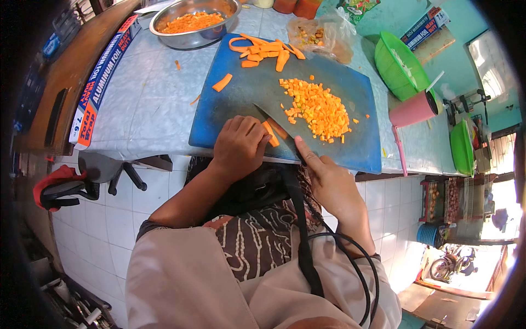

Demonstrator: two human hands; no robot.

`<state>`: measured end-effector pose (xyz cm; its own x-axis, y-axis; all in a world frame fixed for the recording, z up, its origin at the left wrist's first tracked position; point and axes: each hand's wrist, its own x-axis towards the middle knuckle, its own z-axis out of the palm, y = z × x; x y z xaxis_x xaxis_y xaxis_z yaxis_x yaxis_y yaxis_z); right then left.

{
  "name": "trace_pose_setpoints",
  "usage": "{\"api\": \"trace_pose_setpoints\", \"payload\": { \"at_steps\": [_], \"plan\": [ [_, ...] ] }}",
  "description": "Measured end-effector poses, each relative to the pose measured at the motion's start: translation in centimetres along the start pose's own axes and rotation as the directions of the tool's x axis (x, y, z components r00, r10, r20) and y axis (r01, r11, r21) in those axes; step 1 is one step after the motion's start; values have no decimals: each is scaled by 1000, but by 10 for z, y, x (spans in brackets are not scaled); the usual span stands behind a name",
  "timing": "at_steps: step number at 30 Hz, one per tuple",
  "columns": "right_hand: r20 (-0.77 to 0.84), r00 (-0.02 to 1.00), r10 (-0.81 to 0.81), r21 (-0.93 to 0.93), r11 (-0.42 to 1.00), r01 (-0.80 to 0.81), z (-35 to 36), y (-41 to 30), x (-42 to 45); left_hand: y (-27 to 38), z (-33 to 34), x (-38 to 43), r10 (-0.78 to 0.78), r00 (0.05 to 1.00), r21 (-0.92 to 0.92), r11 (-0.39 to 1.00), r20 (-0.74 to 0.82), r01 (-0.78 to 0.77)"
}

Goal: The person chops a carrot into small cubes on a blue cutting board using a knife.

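My right hand (335,185) grips a kitchen knife (276,120), index finger stretched along its spine; the handle is hidden in the palm. The blade slants over the near part of a blue cutting board (246,88). Just left of the blade, my left hand (240,142) has its curled fingers on a carrot strip (270,133), pressing it to the board. Diced carrot (318,109) lies heaped right of the knife. Longer carrot slices (263,51) are piled at the board's far edge, and a single carrot piece (222,82) rests apart on the left.
At the back left stands a steel bowl (195,39) of chopped carrot, near an aluminium foil box (104,78). A plastic bag (324,37) of scraps sits behind the board. To the right are a green basket (396,68) and a pink cup (413,109).
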<state>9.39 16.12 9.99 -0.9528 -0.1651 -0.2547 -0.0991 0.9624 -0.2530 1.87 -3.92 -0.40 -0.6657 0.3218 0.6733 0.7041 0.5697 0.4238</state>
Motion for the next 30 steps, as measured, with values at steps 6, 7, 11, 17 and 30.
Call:
{"api": "trace_pose_setpoints", "payload": {
  "at_steps": [6, 7, 11, 17, 30],
  "plan": [
    [23, 1000, 6, -50, 999, -5, 1, -12, -2, 5, 6, 2, -22, 999, 79, 997, -27, 24],
    [23, 1000, 4, -68, 998, -3, 1, -13, -2, 6, 7, 2, -34, 999, 101, 994, -41, 38],
    [-18, 1000, -21, -55, 998, 20, 5, -14, -3, 7, 8, 2, -31, 999, 111, 993, -34, 35],
    [-28, 999, -28, -56, 998, 27, 8, -19, -3, -3, -3, 13, -26, 999, 70, 997, 40, 23],
    [-35, 998, -53, -113, 992, 49, 8, -21, -2, -31, 74, 87, 226, 973, -276, 939, 41, -207]
  ]
}}
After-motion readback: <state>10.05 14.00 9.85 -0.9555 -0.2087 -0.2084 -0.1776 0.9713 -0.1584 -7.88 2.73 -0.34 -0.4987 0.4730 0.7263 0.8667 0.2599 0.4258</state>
